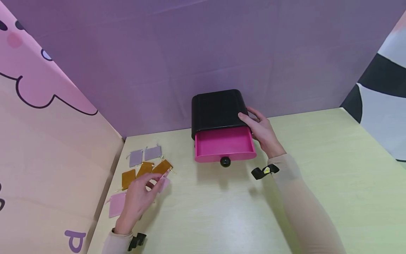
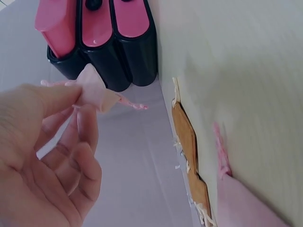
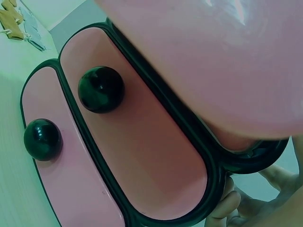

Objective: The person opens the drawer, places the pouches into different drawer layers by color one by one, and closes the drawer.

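My left hand (image 1: 141, 195) pinches a small pink drawstring pouch (image 2: 92, 88) between thumb and fingertips, over the left part of the table. Its pink cords stick out on both sides in the left wrist view. At the back middle stands a black drawer cabinet (image 1: 219, 109) with three pink drawers. The top drawer (image 1: 223, 143) is pulled out, with nothing seen inside; the lower two (image 3: 128, 127) are closed, with round black knobs. My right hand (image 1: 265, 135) grips the cabinet's right side, thumb on its top edge. Some of its fingers are hidden behind the side.
On the table's left lie two greyish-purple pouches (image 1: 153, 152), three brown pouches (image 1: 128, 179) and a pink pouch (image 1: 117, 204), partly covered by my left hand. A purple cloth backdrop (image 1: 215, 53) rises behind the cabinet. A printed panel (image 1: 57, 148) borders the table's left edge.
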The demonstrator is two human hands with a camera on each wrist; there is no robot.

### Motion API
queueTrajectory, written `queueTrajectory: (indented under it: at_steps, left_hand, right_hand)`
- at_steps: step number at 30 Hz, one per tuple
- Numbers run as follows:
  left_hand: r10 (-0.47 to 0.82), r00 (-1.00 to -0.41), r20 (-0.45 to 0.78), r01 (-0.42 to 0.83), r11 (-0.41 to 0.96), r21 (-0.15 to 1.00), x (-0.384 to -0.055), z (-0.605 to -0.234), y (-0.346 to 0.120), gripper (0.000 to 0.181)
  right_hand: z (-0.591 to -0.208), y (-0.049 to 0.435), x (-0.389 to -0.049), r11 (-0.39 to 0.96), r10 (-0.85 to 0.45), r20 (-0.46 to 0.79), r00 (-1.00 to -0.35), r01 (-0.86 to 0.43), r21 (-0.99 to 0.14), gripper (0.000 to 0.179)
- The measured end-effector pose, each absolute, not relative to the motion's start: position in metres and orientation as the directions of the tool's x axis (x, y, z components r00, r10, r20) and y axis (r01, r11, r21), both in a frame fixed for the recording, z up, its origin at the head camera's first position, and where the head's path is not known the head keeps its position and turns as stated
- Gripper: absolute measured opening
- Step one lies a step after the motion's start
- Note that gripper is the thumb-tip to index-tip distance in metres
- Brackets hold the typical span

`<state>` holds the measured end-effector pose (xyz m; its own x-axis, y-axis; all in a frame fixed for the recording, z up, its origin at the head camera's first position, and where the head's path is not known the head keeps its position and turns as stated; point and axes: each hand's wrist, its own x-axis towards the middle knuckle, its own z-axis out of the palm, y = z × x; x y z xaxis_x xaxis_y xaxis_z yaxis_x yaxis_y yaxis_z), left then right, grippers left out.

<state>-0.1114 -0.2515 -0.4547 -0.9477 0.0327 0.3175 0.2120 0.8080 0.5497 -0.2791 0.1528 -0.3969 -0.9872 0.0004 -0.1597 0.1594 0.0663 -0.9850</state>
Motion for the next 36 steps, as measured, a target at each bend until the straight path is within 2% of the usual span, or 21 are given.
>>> queueTrajectory:
  at_steps: [29, 36]
  left_hand:
    - [0.019, -0.896, 0.443, 0.304, 0.755, 0.581, -0.126, -0.446, -0.23, 0.015]
    - [0.011, -0.896, 0.444, 0.317, 0.717, 0.621, -0.129, -0.439, -0.221, 0.015]
  right_hand:
    - [-0.399, 0.152, -0.285, 0.087, -0.009, -0.164, -0.986, 0.163, -0.983, 0.09]
    - [-0.399, 0.153, -0.286, 0.093, -0.008, -0.158, -0.987, 0.157, -0.983, 0.089]
